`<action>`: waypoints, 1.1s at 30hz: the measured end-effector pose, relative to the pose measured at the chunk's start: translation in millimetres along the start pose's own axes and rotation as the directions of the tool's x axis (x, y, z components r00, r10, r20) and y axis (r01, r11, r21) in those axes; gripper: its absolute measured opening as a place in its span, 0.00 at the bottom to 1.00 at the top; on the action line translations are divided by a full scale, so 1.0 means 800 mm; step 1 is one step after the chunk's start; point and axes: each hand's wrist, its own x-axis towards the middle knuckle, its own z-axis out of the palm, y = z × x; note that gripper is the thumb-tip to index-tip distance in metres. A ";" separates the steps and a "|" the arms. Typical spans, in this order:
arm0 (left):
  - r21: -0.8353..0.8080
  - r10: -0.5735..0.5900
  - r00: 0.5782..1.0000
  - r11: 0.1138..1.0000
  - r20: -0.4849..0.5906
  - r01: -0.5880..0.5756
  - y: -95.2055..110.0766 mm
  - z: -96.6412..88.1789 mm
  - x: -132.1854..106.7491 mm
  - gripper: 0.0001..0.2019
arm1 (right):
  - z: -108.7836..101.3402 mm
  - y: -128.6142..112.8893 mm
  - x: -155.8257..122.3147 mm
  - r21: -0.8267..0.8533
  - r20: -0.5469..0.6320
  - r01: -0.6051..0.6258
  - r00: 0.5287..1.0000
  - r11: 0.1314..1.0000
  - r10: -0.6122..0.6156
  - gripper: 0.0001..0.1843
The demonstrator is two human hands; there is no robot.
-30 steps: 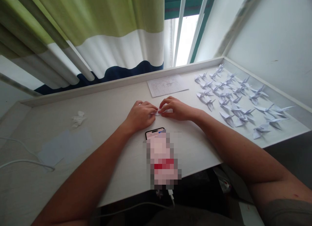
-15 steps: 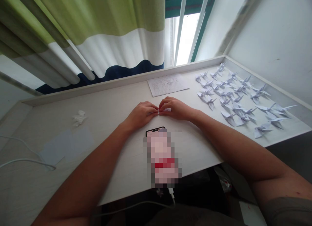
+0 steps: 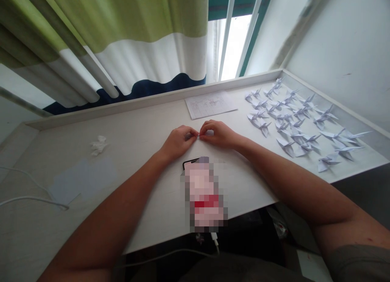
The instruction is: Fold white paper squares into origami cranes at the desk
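At the middle of the desk, my left hand and my right hand meet with fingertips almost touching. Both pinch a small piece of folded white paper; most of it is hidden behind the fingers, and a bit of white shows inside the curl of my right hand. Just below my hands lies a phone, its screen blurred out. To the right of my right hand stand several folded white paper cranes in loose rows.
A printed sheet lies beyond my hands near the back ledge. On the left are a crumpled tissue, plain white paper sheets and a white cable. A charging cable runs from the phone over the front edge.
My fingers have shifted their pinch on the paper, with the thumbs and forefingers now rounder and more arched. The cranes and sheets lie where they were.
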 end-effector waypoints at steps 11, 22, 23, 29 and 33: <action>-0.260 -0.118 0.993 0.959 0.000 0.114 0.001 0.008 0.002 0.07 | 0.000 -0.006 0.000 0.113 -0.012 -0.101 0.995 0.988 0.103 0.03; -0.271 -0.162 0.986 0.948 0.041 0.167 0.004 0.005 0.007 0.09 | -0.002 0.004 0.004 0.086 -0.016 -0.123 0.992 0.989 0.125 0.06; -0.266 -0.160 0.986 0.949 0.050 0.168 0.004 0.004 0.007 0.09 | -0.003 0.005 0.003 0.094 -0.008 -0.124 0.992 0.988 0.126 0.07; -0.156 -0.160 0.987 0.975 -0.002 0.158 0.004 0.005 0.004 0.11 | -0.009 0.008 -0.001 0.127 0.009 -0.102 0.995 0.987 0.101 0.11; -0.062 -0.082 0.995 0.995 -0.047 0.079 0.003 0.009 0.002 0.08 | -0.007 0.011 -0.002 0.127 -0.005 -0.079 0.997 0.989 0.080 0.09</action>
